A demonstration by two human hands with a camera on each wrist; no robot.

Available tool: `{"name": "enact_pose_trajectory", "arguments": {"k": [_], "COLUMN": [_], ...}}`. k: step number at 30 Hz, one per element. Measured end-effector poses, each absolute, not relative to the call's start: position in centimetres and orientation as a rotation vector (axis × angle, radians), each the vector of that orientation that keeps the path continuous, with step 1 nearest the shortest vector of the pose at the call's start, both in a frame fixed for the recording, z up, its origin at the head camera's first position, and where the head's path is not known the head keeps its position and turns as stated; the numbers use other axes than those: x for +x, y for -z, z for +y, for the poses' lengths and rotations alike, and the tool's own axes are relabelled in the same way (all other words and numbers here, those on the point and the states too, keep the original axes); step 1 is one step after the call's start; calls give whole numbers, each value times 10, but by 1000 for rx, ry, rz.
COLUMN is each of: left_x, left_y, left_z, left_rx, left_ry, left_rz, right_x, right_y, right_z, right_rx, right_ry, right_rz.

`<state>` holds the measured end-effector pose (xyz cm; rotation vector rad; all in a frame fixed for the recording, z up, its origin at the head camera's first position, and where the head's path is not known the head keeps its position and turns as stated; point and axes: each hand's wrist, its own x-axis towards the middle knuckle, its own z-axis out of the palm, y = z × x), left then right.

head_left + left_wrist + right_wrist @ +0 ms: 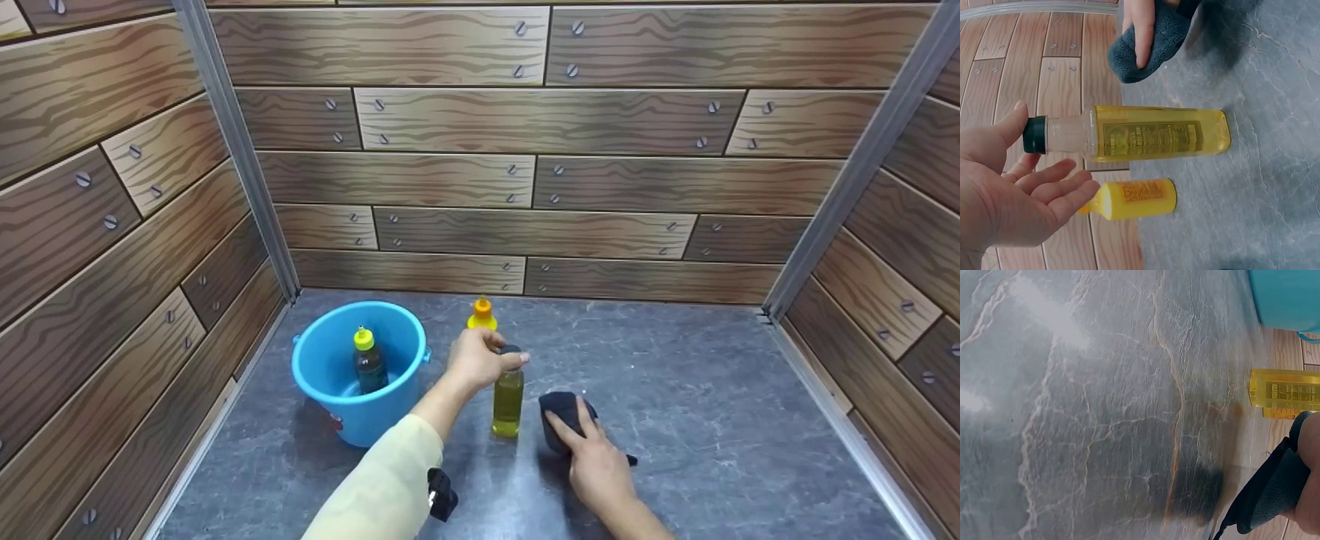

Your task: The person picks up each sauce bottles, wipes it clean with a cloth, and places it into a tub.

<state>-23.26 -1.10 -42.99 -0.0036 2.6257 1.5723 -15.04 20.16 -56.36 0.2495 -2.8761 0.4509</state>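
While plank-patterned panels (450,120) enclose the left, back and right, a grey marbled desk (720,420) carries the things between them. Farthest left is a blue bucket (382,420), upright, and inside it a dark bottle (370,371) with a yellow cap leans a little. Next, a pale sleeve (382,480) crosses in front of the bucket and leads to the left hand (480,360), whose thumb and forefinger pinch the dark green cap (1035,135) of a clear bottle; its other fingers are loosely spread, holding nothing. Just behind this hand, a yellow bottle (1134,199) with an orange top stands on the desk. The clear bottle (508,401), filled with yellow-green liquid up to its shoulder, is upright below the left hand, right of the bucket and near the yellow bottle. Just to its right, apart from it, is a dark cloth (562,405), bunched, with a narrow end trailing. The right hand (598,457) grips it, two fingers laid straight along its top.
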Motion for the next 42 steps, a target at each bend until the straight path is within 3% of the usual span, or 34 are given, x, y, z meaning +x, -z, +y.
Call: {"name": "enact_pose_trajectory", "arguments": {"k": [42], "left_x": [-261], "left_y": [413], "left_z": [-35], "left_rx": [110], "left_ry": [-1390], "left_rz": [2334], "right_x": [-173], "right_y": [531], "right_z": [160], "right_rx": [672], "right_ry": [-452], "right_rz": [-2670]}}
